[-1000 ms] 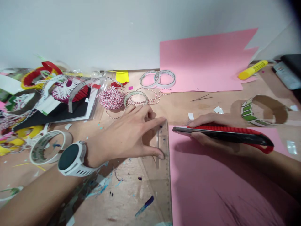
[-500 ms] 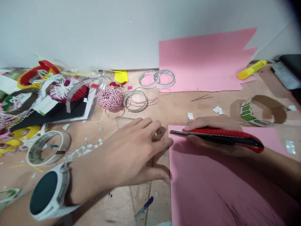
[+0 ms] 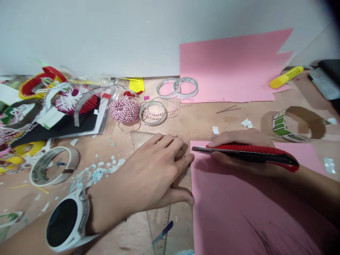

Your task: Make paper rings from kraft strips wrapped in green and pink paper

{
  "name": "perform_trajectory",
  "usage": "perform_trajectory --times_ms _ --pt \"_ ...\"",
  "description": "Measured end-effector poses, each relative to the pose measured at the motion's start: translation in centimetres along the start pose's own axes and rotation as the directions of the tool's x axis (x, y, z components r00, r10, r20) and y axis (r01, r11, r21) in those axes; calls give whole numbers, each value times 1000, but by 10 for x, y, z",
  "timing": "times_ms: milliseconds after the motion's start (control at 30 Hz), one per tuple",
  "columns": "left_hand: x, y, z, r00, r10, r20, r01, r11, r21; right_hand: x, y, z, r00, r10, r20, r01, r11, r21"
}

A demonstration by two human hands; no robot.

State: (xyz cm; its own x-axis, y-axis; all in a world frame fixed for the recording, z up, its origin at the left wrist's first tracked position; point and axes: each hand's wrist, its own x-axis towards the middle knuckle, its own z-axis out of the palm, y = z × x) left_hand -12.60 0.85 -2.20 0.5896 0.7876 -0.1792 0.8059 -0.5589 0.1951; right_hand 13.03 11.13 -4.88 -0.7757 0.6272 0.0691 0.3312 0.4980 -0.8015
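From here I make out a craft knife [image 3: 255,153] with a glossy red plastic grip and a smooth metal blade [image 3: 202,149] at centre right, matt pink paper [image 3: 239,209] below it, a clear plastic ruler [image 3: 156,226] at lower centre, and a matt wooden bench [image 3: 202,120] across the middle.

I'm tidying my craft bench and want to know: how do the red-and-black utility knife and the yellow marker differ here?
The utility knife is gripped in the right hand above the near pink card, while the yellow marker lies untouched by the far pink sheet's right end. The knife is red and black with a silver tip; the marker is yellow with a rounded end. The knife looks longer, though it sits closer to the camera. Both are slim and straight.
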Motion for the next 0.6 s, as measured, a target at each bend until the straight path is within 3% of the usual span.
perform_trajectory --times_ms 267,433,533,600 --pt "0 1 -1 1000 -1 -6 1 1000 9 3 -4 -3 998 -37 45 38 999 -14" --pt "2 2 0 1000 -8 -4 8 1000 0 -3 5 -3 996 -79 48 79 997 -1" --pt "2 3 -1 1000 -22 13 22 1000 -7 -5 8 2 998 -60 -28 60 998 12" --pt "1 1 -5 1000 -24 20 24 1000 -5 -3 5 3 985 36 -170 -31 999 34"
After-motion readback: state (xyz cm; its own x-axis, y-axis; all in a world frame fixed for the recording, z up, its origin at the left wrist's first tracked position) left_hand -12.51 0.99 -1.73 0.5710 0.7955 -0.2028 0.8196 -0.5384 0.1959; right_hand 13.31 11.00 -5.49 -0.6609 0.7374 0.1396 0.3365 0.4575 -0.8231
